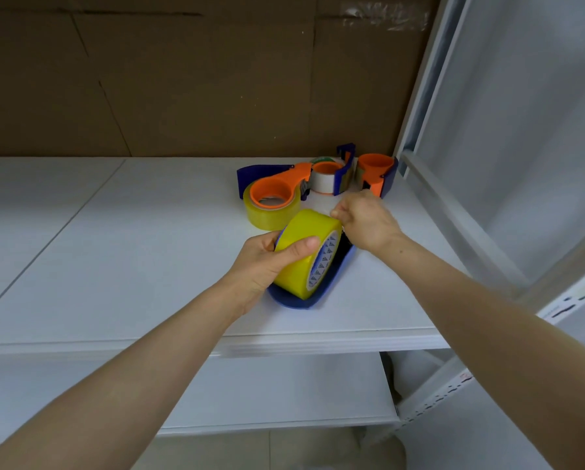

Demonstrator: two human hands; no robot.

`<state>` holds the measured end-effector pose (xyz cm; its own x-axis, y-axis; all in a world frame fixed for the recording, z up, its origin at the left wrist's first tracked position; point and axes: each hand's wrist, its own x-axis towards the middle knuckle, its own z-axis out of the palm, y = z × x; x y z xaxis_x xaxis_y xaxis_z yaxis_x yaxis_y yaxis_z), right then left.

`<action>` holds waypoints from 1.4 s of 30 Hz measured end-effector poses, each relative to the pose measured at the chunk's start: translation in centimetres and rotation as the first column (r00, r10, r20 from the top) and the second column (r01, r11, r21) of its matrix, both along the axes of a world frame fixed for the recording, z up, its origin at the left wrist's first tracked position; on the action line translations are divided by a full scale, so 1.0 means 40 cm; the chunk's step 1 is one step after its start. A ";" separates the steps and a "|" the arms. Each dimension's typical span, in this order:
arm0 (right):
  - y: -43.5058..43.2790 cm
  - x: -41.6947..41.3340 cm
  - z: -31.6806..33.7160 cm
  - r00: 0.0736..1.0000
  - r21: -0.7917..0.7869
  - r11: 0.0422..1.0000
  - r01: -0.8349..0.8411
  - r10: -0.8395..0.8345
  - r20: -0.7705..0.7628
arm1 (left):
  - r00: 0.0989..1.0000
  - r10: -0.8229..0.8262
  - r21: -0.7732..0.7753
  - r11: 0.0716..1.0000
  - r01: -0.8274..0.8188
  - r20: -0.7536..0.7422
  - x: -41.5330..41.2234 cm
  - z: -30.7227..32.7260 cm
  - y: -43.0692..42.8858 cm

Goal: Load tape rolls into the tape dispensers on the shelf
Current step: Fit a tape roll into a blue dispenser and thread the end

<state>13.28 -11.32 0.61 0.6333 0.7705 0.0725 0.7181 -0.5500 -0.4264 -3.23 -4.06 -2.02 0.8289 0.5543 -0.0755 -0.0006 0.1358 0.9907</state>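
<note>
The white shelf [148, 266] is carrying everything, w/ three dispensers bunched at the back-right. One is lying flat w/ its orange hub through a pale roll [272, 198], one is holding a white roll [326, 178], and one is standing by the upright [375, 174].

In front of them, near the shelf's front edge, the blue dispenser [331, 279] is sitting under the yellow roll [304, 252]. The roll is standing on edge inside the blue frame. Whether it's on the hub or only resting against it is hidden.

The L hand [264, 266] is gripping the roll, thumb [301, 245] pressing across the tape face and the other fingers curling behind. The R hand [365, 222] is working at the roll's top edge, fingertips [338, 213] bunching tight together. They're prob. pinching the loose tape end, but it's too small to be sure.

Risks, as I'm judging them:
- Nothing is pinning the frame down, so a hard tug from the R hand could be dragging the dispenser off the front edge.
- If the roll isn't fully on the hub, pulling may be tipping it out of the frame.
- The tape end could be splitting or sticking back on itself if peeled at an angle.
- The R wrist is hovering just beside the rear dispensers, so a jerk backward could be knocking them over.
</note>
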 end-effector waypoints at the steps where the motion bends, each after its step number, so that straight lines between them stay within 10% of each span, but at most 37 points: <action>1: 0.000 0.001 -0.005 0.999 0.014 1.000 0.016 -0.015 -0.042 | 1.000 0.003 -0.010 1.000 -0.003 0.007 0.002 -0.001 -0.001; 5: -0.016 -0.008 0.010 0.931 0.170 0.984 0.049 0.016 -0.364 | 0.998 -0.032 0.004 0.999 0.031 0.049 0.006 -0.012 -0.003; 15: 0.008 0.004 0.020 1.000 0.095 0.995 0.006 -0.006 0.007 | 0.990 -0.141 0.104 0.985 0.137 0.028 -0.011 0.001 0.028; 24: 0.042 0.012 -0.019 0.955 0.185 0.980 0.070 -0.012 -0.297 | 1.000 -0.006 0.117 0.993 0.004 0.018 -0.003 -0.003 0.017; 30: 0.025 0.005 -0.014 0.995 0.241 0.967 -0.080 0.091 -0.033 | 0.999 0.018 0.114 0.993 -0.022 0.029 -0.019 -0.017 0.013; 42: -0.001 0.012 0.063 0.891 0.325 0.944 -0.063 0.200 -0.408 | 0.996 -0.069 0.125 0.990 0.062 0.048 -0.034 -0.011 0.004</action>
<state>13.76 -11.36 3.12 0.5484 0.8345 0.0537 0.4826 -0.2634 -0.8353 -4.59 -3.91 -2.45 0.8648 0.5009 0.0344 -0.0481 0.0145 0.9987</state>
